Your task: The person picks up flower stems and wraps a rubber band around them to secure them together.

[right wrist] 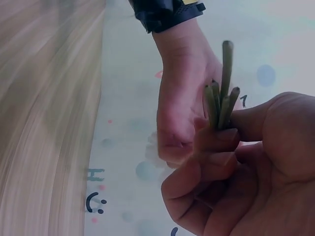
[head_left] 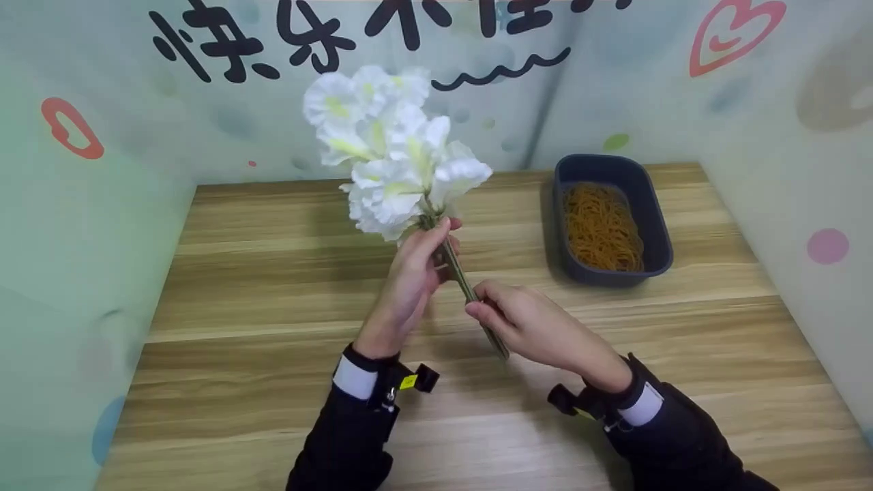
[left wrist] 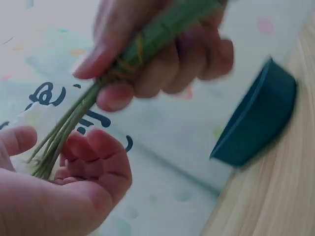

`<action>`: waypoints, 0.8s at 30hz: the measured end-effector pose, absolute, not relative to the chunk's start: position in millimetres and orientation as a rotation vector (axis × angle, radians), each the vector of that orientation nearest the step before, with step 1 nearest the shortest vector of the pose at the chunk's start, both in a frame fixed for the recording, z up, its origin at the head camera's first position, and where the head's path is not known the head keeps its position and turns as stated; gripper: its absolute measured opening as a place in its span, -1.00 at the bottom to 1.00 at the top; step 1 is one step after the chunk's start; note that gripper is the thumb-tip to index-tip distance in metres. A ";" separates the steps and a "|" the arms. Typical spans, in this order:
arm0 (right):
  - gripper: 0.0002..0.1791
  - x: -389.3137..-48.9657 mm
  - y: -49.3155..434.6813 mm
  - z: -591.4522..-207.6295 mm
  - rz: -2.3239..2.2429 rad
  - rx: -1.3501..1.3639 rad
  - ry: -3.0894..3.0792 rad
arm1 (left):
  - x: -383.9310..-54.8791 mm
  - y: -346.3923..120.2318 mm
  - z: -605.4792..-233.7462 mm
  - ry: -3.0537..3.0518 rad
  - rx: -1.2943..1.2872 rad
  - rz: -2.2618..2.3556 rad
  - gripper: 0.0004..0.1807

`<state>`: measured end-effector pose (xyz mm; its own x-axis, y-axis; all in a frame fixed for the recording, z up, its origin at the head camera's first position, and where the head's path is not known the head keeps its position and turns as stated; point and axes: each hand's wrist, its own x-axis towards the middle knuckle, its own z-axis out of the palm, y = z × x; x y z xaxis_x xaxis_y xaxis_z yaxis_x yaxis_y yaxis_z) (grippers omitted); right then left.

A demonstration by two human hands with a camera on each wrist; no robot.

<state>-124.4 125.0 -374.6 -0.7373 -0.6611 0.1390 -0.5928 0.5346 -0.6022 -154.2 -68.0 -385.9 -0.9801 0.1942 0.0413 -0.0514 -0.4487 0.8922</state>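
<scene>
A bunch of white flowers (head_left: 399, 153) with long green stems (head_left: 458, 269) is held above the table, its blooms toward the back wall. Just under the blooms, my left hand (head_left: 412, 276) curls its fingers and thumb round the stems. Lower down, my right hand (head_left: 535, 324) pinches the stems between thumb and fingers. A thin orange-brown rubber band (left wrist: 132, 60) circles the stems beside the right fingers in the left wrist view. Several cut stem ends (right wrist: 221, 101) stick out past the right hand in the right wrist view.
A dark blue box (head_left: 658, 235) stands at the back right of the wooden table (head_left: 273, 286), with a heap of brown rubber bands (head_left: 600, 228) in it. Patterned pale walls (head_left: 204, 136) with dark lettering enclose the table at the back and sides.
</scene>
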 end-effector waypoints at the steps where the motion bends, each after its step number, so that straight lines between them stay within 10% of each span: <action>1: -0.71 -124.7 125.0 -374.9 -0.981 -1.082 2.671 | -153.9 -69.7 -386.2 1.772 0.234 2.461 -0.66; 9: -0.72 -127.4 124.9 -375.4 -0.989 -1.048 2.713 | -151.3 -79.0 -389.5 3.156 0.543 1.452 -0.62; 24: -0.71 -126.5 117.7 -391.5 -0.696 -1.145 2.814 | -147.2 -73.3 -393.1 3.221 0.598 1.008 -0.63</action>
<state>-126.5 117.7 -391.5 -0.7297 -0.6688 0.1419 -0.6579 0.6304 -0.4120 -147.2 -73.3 -393.1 -0.8997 0.2381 0.3658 0.4041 0.7711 0.4921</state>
